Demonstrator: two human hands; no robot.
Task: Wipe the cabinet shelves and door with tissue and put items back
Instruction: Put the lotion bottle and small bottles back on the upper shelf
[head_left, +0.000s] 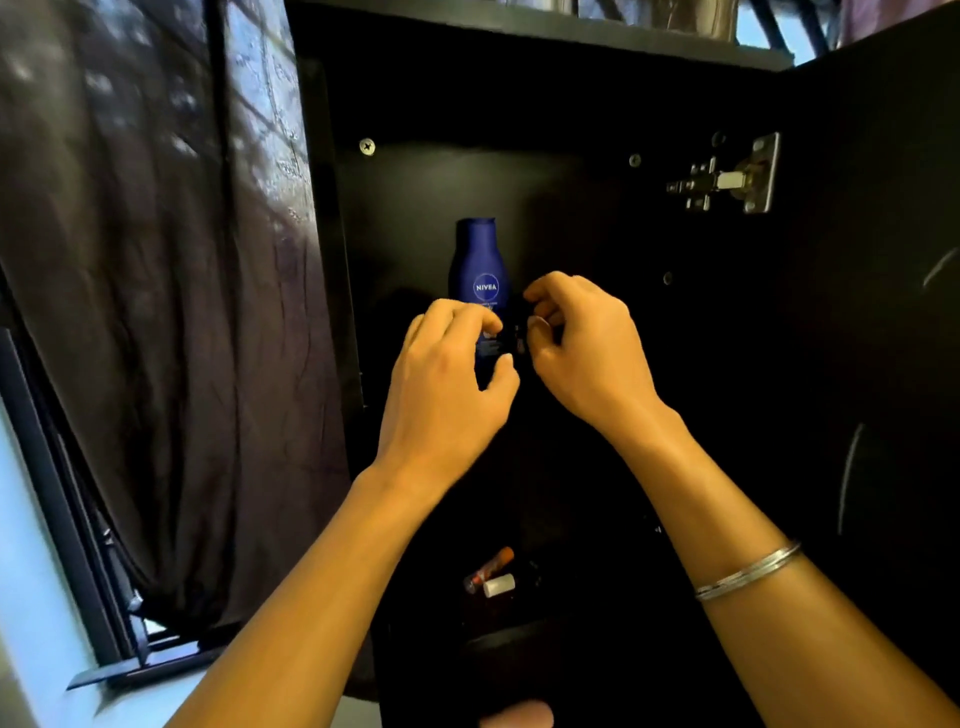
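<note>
While both hands reach into the open black cabinet (571, 104), the left hand (447, 379) and right hand (582, 343) have curled fingers pinching a small dark object (511, 338) between them; can't tell what it is. Tall dark-blue Nivea lotion bottle (478, 260) stands upright just behind. Small orange tube (491, 566) and white-capped item (500, 584) lie on the lower shelf. Door (883, 312) swung open right, metal hinge (727, 176) exposed.

A dark, creased fabric curtain (156, 312) hangs at the left. Beneath it, a black metal window frame (78, 545) admits pale blue daylight.
</note>
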